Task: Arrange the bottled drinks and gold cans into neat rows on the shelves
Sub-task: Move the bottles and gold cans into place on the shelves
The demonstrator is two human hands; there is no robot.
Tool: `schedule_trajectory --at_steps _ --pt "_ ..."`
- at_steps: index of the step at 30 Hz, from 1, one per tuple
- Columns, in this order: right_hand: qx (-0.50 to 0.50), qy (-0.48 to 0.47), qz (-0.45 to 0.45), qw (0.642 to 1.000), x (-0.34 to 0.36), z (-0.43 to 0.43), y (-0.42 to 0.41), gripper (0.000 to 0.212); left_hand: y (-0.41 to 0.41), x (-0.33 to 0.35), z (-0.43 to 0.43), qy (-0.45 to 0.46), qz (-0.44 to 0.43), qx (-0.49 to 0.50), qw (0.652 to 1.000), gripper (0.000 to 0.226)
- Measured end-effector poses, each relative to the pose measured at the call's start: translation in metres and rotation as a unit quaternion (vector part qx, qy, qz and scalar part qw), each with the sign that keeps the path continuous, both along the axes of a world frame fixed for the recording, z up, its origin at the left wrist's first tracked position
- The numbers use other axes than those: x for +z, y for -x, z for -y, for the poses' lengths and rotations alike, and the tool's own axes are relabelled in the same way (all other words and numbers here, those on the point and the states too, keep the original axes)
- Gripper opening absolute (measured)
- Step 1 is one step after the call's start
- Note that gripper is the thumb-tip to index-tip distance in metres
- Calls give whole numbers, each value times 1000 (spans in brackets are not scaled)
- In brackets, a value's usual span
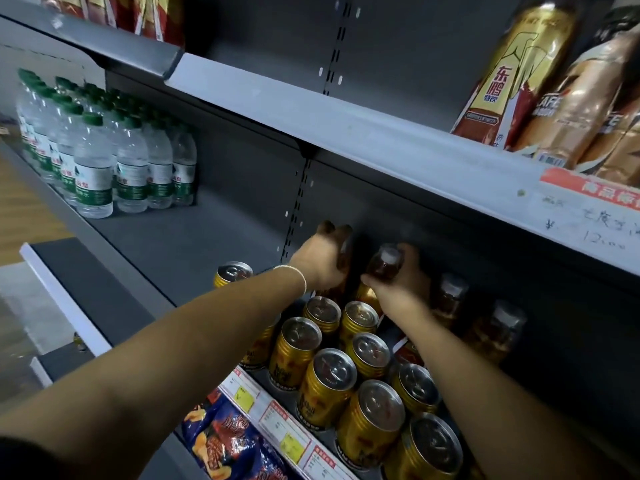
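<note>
Left hand point(320, 256) wrapped around a dark amber bottle point(341, 268) at the back of the middle shelf point(166, 244), right hand point(401, 275) clamped on a second, white-capped amber bottle point(382, 263) just beside it, both behind the gold cans point(329, 382). Further right, two more capped bottles point(450, 299). Above, a gold bottle point(512, 71) printed "东鹏" in red; a price tag point(595, 216) handwritten "12.00"; far left, green-capped water bottles point(93, 161), clear contents.
</note>
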State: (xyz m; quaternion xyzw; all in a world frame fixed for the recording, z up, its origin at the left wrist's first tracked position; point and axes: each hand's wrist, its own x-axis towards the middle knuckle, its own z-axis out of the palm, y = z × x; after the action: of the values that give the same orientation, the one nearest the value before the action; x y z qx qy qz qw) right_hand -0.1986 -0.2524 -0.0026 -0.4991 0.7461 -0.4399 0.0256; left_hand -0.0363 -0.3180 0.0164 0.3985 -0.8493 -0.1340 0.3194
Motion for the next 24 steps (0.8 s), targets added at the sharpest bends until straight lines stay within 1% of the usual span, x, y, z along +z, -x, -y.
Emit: schedule_trajectory --at_steps 3,5,8,10,12,15,16,18,19,21,22,24 --pt "-7 -15 -12 1000 -2 1 3 75 3 1 5 -16 18 -7 1000 69" --pt "-27 -47 -45 998 1 4 4 67 4 1 6 -33 27 -13 999 77" --pt "-71 -97 -106 987 9 4 -1 59 5 -3 6 -55 37 -36 997 81" --pt "-81 -128 -117 981 14 0 -6 62 5 -5 5 -58 61 -59 995 87" --pt "-70 -156 -119 978 16 -9 -11 72 5 -5 3 -65 73 -73 993 94" --pt "-39 -151 -117 981 13 -23 -18 86 0 -3 1 -89 56 -77 991 99" --pt "-38 -136 -114 983 11 -28 -19 86 -3 -2 1 -96 49 -75 991 99" --pt "-50 -112 -104 987 8 -34 -23 78 -10 -2 -1 -112 35 -69 991 99" --pt "-55 -113 -109 986 8 -36 -24 69 -14 -2 -3 -119 30 -64 990 100" --pt "-47 -151 -130 979 7 -38 -27 49 -21 -2 -8 -124 15 -48 991 97" --pt "-37 -172 -136 975 6 -38 -29 44 -23 -1 -11 -115 10 -32 993 90" --pt "-10 -196 -135 971 3 -38 -32 45 -26 -1 -19 -64 14 6 998 67"
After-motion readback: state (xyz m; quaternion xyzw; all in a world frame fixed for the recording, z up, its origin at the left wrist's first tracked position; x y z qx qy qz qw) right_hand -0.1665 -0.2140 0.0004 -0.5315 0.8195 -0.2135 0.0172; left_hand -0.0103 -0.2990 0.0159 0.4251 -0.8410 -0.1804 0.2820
